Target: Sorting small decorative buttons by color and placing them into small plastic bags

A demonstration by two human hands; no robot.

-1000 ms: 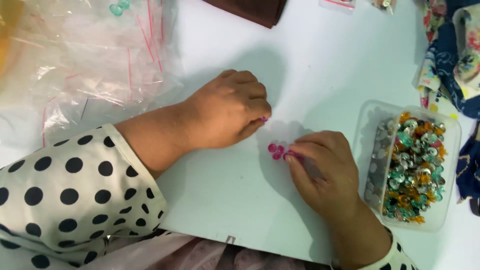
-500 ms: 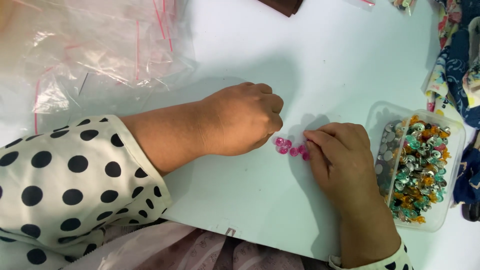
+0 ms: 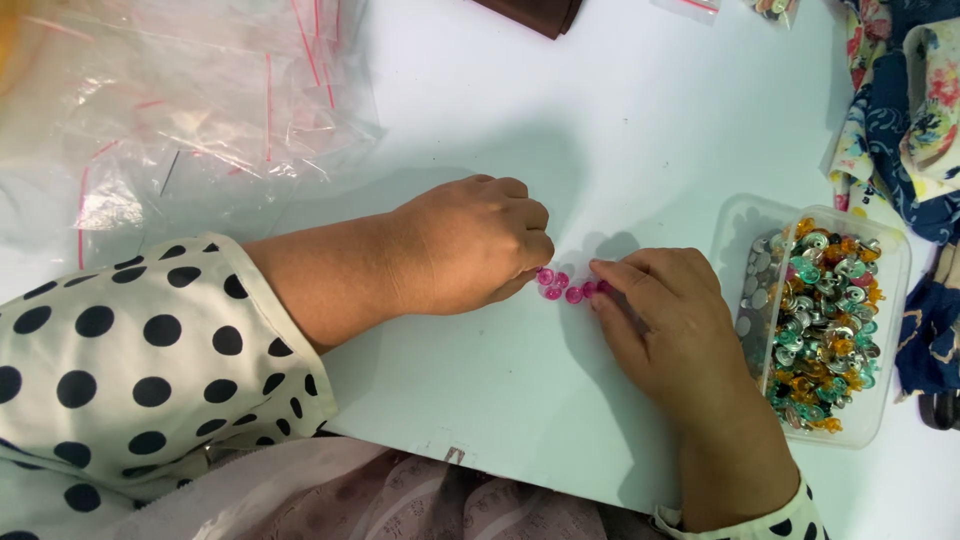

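Pink, glossy and round, a few small beads (image 3: 565,287) lie in a short cluster on the white table (image 3: 640,120), set between the two hands. They look like smooth, shiny plastic, each with a lighter spot at its centre.

In the head view, the left hand (image 3: 470,245) rests knuckles-up, its fingers curled under into a loose fist, fingertips touching the left end of the cluster. Whether it pinches a bead cannot be told, as the fingertips are hidden beneath the hand. The right hand (image 3: 670,315) lies flatter, fingers stretched and close together, the tips pressing against the right end of the beads; it does not visibly grip any.

Just beside the right hand stands a clear, rounded plastic tub (image 3: 890,330) heaped with small metallic pieces (image 3: 820,320) in silver, teal and orange. A pile of thin, crinkled clear bags (image 3: 200,110) with red strips lies at the upper left. Floral cloth (image 3: 900,90) in blue sits at the right edge. The sleeve (image 3: 120,350) is cream with black dots.
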